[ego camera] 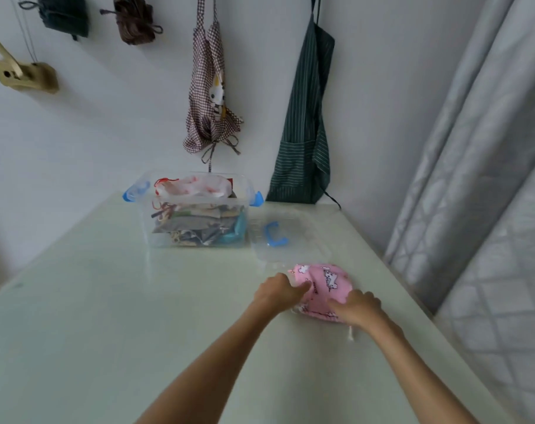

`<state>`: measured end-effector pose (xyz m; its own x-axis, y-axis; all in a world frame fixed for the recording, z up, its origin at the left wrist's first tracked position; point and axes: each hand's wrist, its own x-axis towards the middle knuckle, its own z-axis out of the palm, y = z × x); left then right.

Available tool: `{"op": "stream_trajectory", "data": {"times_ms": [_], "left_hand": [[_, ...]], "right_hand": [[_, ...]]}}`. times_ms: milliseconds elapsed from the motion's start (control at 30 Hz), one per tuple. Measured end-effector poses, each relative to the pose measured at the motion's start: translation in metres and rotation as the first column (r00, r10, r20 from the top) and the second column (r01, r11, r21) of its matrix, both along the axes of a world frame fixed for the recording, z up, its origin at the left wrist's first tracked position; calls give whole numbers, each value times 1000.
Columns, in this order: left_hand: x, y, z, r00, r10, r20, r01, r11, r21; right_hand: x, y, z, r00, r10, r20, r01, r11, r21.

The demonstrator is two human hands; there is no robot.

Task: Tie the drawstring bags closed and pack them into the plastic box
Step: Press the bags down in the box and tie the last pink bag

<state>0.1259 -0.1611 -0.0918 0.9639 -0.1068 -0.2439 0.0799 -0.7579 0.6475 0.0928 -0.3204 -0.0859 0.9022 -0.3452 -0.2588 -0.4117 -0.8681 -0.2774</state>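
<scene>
Head view: plastic box [199, 237] already piled with bags; left hand [278, 290] and right hand [356, 307] both grasp the pink bag [329, 283], apparently the last to pack

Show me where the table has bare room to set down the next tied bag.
Bare: the table's wide left half, left of the left hand and in front of the plastic box. Crowded: the right side, where the lid, pink bag and right hand sit.
</scene>
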Motion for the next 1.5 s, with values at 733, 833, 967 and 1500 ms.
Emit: {"op": "stream_trajectory", "data": {"times_ms": [733,833,967,1500], "left_hand": [[-19,173,11,962,90,257,-20,964,-264],[-35,194,-17,976,124,179,-112,991,-72],[-61,208,-24,959,102,265,-110,994,17],[-93,265,-22,797,135,589,-357,892,279]], "right_hand": [[28,152,-28,779,273,565,-567,692,447],[13,155,-45,770,380,513,-574,764,295],[1,139,-46,771,442,458,-522,851,58],[-15,67,-17,786,514,345,-570,818,80]]}}
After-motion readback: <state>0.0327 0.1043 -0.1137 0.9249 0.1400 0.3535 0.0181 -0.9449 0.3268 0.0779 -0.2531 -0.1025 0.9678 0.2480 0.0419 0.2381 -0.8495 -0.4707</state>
